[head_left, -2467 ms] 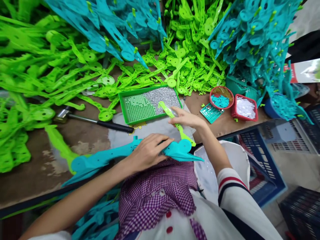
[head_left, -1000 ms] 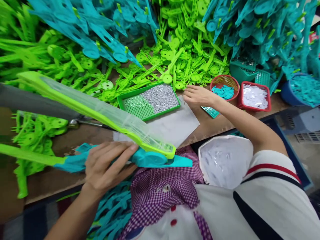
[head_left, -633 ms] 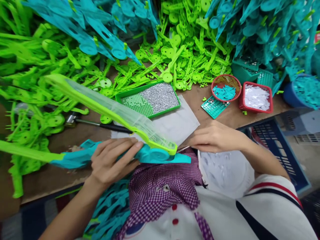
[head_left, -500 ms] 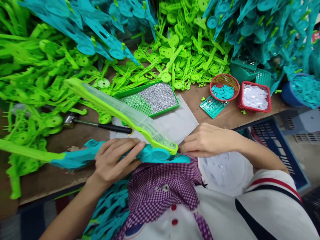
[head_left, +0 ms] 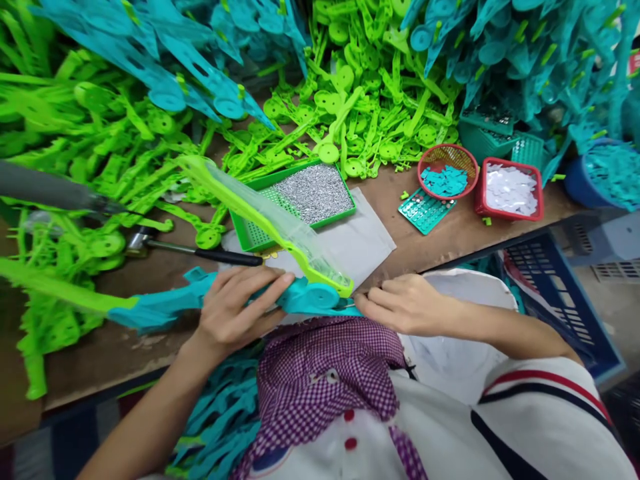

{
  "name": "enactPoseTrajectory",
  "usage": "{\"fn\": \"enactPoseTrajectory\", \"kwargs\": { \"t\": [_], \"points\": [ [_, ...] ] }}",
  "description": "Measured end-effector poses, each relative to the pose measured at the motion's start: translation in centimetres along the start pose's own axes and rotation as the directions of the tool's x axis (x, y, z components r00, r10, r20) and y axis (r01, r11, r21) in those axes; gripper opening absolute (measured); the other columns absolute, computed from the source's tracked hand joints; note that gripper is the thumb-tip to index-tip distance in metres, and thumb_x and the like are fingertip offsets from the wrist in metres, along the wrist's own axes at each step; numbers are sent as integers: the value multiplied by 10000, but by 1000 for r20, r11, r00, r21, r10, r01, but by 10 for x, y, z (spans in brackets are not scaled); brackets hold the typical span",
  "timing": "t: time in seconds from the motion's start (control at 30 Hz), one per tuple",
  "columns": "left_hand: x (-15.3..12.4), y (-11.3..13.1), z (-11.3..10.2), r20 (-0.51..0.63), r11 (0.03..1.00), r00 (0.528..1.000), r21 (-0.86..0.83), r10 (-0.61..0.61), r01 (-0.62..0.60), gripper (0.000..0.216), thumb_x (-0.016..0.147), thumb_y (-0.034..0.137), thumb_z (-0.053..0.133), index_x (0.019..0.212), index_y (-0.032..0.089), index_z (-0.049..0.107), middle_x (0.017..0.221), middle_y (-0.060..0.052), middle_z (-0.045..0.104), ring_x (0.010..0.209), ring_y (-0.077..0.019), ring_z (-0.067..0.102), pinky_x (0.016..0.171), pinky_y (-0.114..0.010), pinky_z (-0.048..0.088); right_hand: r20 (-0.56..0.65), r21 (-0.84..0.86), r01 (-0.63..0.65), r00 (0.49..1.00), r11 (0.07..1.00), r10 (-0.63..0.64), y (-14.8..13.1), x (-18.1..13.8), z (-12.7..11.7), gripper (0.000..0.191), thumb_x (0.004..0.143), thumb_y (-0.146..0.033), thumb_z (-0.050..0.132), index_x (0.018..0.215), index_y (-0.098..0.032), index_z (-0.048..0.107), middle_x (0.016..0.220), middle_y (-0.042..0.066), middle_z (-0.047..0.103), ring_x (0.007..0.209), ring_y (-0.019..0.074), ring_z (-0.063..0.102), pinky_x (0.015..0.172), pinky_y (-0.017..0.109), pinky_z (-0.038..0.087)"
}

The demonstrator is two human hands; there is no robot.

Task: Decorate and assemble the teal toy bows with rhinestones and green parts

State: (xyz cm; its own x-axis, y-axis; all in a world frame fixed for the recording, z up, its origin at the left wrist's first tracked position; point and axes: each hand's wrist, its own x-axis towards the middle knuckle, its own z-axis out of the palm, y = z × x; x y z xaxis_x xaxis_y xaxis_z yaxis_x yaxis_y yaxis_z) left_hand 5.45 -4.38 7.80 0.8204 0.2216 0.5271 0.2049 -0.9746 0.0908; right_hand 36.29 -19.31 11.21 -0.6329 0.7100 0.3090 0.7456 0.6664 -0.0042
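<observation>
My left hand [head_left: 243,303] is wrapped over a long teal plastic part [head_left: 315,299] with a round disc, held just above the table edge. A lime green arm with a clear plastic cover [head_left: 265,220] slants up to the left from the disc end. Another lime green length [head_left: 65,290] extends from the part's left end. My right hand [head_left: 395,303] is closed in a pinch at the right tip of the teal part. A thin metal piece [head_left: 346,306] shows by its fingertips, partly hidden by them.
A green tray [head_left: 295,203] holds small metal pins. Behind it are heaps of lime green parts [head_left: 380,127] and teal parts [head_left: 525,60]. A hammer [head_left: 200,253] lies left. To the right stand an orange basket [head_left: 430,160] and a red basket [head_left: 537,193]. A blurred grey tool [head_left: 45,187] enters from the left.
My right hand has moved down and slightly left, onto the teal tip. The covered green arm has swung right at its upper end. A grey tool has appeared at left.
</observation>
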Motion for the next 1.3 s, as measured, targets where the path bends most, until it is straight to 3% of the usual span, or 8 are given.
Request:
{"fn": "enactPoseTrajectory", "kwargs": {
  "t": [0.13,0.2,0.33,0.47,0.63,0.8,0.97,1.3],
  "points": [
    [4,-7,-2,-56,999,998,37,-30,32,822,776,184,827,1519,251,482,1144,-136,716,1033,-274,696,948,-455,534,-161,-91,-162,976,983,147,15,-11,-2,231,1020,-117,428,1186,-130,587,704,-25,552,594,105,450,524,298,274],
    [6,-8,-3,-48,999,999,26,-20,21,829,777,180,826,1523,259,475,1120,-128,723,1019,-270,699,932,-445,543,-174,-53,-201,966,978,189,23,-16,-5,251,1018,-123,425,1206,-143,590,694,-32,547,599,102,465,537,291,283],
    [6,-2,-6,8,1000,1000,20,25,-25,841,778,141,810,1535,238,457,1094,-133,738,1013,-270,709,918,-416,546,-101,77,-170,979,983,177,31,-18,-12,239,1038,-219,434,1142,-189,647,673,-40,546,566,94,448,544,297,260],
    [6,3,-10,-8,999,1000,51,-9,10,838,789,138,794,1540,272,448,1111,-121,739,1001,-263,716,924,-410,536,-47,154,-187,980,970,196,33,-14,-22,255,1043,-305,449,1066,-209,685,695,-31,574,573,100,440,566,299,253],
    [7,0,-8,-11,999,1000,36,4,-3,841,771,135,814,1530,240,466,1093,-129,736,998,-264,712,920,-407,536,87,288,-62,995,956,39,26,2,-25,249,1042,-293,460,1038,-198,690,753,-22,622,577,100,433,557,312,220],
    [3,-1,-7,5,999,999,16,34,-35,832,778,134,809,1531,217,463,1099,-141,732,1001,-266,711,938,-418,529,263,379,-35,962,925,-71,26,20,-31,235,1030,-206,453,1024,-182,686,842,1,674,591,94,444,551,321,169],
    [-4,1,-9,24,1000,1000,7,12,-12,818,797,151,802,1534,240,459,1104,-131,734,1021,-265,716,953,-413,523,283,386,-145,959,911,32,33,21,-31,220,1011,-246,482,1003,-179,691,844,14,697,549,86,416,552,322,132],
    [-6,1,-9,48,999,999,-33,26,-25,776,837,212,784,1538,240,452,1101,-136,736,1032,-271,717,926,-423,537,268,484,-101,963,869,-37,35,21,-18,244,1023,-254,462,984,-181,692,855,21,703,575,87,474,551,309,160]
  ]
}}
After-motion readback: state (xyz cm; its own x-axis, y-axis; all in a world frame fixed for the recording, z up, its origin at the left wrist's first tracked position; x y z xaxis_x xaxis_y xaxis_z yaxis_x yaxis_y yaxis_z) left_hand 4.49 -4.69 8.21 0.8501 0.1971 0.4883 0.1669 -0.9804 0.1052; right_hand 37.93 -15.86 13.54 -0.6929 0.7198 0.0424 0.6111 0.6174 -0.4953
